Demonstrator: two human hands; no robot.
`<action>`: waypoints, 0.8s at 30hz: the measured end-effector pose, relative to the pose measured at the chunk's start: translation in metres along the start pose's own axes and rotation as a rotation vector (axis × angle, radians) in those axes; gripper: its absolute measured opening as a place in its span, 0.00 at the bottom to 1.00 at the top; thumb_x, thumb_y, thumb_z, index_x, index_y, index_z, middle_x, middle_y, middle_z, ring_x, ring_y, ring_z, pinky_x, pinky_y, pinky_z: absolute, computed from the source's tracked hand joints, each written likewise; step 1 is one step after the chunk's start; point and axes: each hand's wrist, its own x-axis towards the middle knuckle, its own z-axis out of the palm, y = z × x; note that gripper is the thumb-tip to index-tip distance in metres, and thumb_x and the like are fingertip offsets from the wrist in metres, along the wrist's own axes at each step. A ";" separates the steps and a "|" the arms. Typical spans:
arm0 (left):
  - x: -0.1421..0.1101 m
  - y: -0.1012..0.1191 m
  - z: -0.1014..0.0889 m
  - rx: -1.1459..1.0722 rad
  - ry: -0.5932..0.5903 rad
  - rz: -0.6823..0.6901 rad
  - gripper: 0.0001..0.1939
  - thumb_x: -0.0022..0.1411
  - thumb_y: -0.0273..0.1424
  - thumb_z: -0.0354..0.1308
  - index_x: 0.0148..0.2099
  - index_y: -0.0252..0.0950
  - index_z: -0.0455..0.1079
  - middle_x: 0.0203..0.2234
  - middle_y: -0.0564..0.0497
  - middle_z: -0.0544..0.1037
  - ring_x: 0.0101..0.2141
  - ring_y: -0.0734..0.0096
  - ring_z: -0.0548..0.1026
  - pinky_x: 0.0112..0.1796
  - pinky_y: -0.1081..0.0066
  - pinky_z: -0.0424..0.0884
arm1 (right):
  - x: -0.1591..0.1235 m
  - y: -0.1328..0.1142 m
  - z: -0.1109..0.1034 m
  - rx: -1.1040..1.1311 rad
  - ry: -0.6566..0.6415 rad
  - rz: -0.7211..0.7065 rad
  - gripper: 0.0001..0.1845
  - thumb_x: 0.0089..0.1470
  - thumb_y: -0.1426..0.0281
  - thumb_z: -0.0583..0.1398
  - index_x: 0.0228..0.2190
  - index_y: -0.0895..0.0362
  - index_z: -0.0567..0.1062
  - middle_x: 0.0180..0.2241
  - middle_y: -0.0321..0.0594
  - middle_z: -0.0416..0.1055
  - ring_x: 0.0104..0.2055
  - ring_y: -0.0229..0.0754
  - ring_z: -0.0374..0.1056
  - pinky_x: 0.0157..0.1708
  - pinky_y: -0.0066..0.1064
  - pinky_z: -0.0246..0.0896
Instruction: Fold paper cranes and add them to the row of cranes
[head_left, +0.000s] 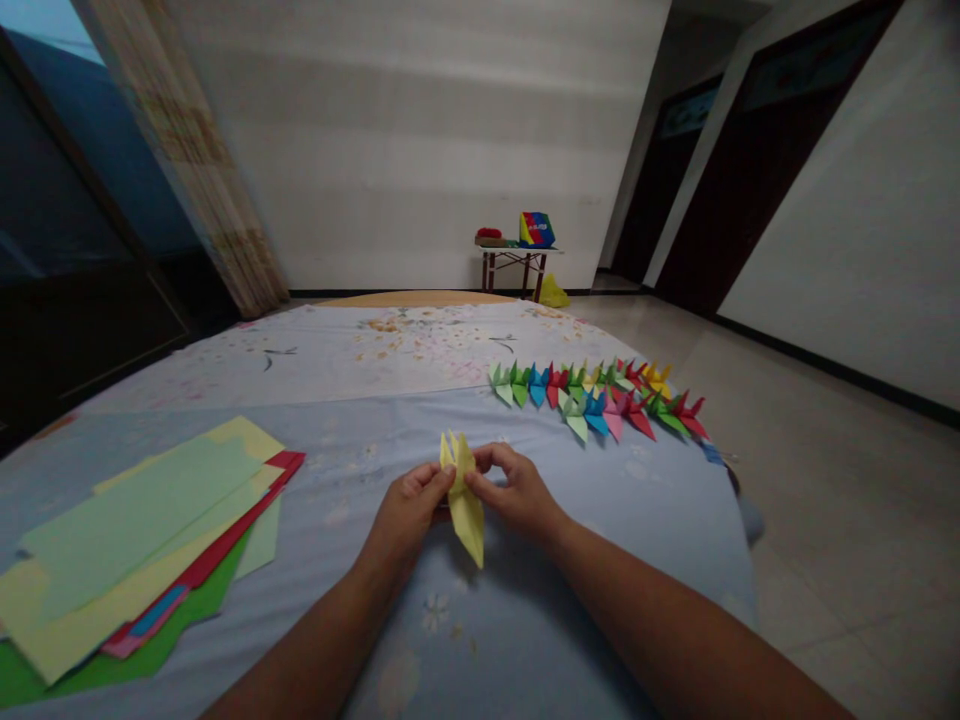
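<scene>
A partly folded yellow paper crane (466, 505) is held up over the blue cloth, its long point toward me and its split tips away. My left hand (420, 492) pinches its left side, thumb on the paper. From the right, my right hand (510, 480) grips the other edge between thumb and bent fingers. Farther off to the right, several finished paper cranes (615, 412) in green, blue, red, pink and yellow stand in two rows. The fingers behind the yellow paper are partly hidden.
Loose coloured paper sheets (142, 510) lie overlapped at the left of the cloth-covered table (337, 430). Beyond the table, a small folding table (517, 252) by the wall bears a multicoloured box (536, 230). A patterned curtain (202, 150) hangs at the left.
</scene>
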 end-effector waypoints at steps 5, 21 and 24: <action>-0.005 0.005 0.004 0.004 -0.004 0.017 0.17 0.54 0.41 0.56 0.39 0.31 0.73 0.30 0.46 0.78 0.30 0.65 0.75 0.32 0.69 0.70 | 0.002 0.006 0.004 0.126 0.000 0.119 0.07 0.47 0.70 0.58 0.31 0.59 0.71 0.28 0.35 0.67 0.33 0.36 0.62 0.37 0.29 0.58; 0.001 0.000 0.001 0.040 -0.038 0.004 0.23 0.50 0.37 0.61 0.46 0.29 0.69 0.32 0.44 0.79 0.31 0.64 0.76 0.34 0.68 0.70 | 0.005 0.006 0.005 0.342 0.011 0.266 0.10 0.43 0.69 0.61 0.32 0.58 0.71 0.25 0.34 0.68 0.29 0.35 0.61 0.33 0.29 0.57; 0.002 -0.001 0.001 0.015 -0.015 -0.008 0.23 0.49 0.37 0.62 0.46 0.29 0.69 0.31 0.44 0.79 0.30 0.63 0.76 0.34 0.67 0.70 | 0.004 0.003 0.005 0.310 0.031 0.236 0.09 0.44 0.69 0.60 0.31 0.58 0.72 0.26 0.33 0.66 0.30 0.35 0.60 0.34 0.29 0.56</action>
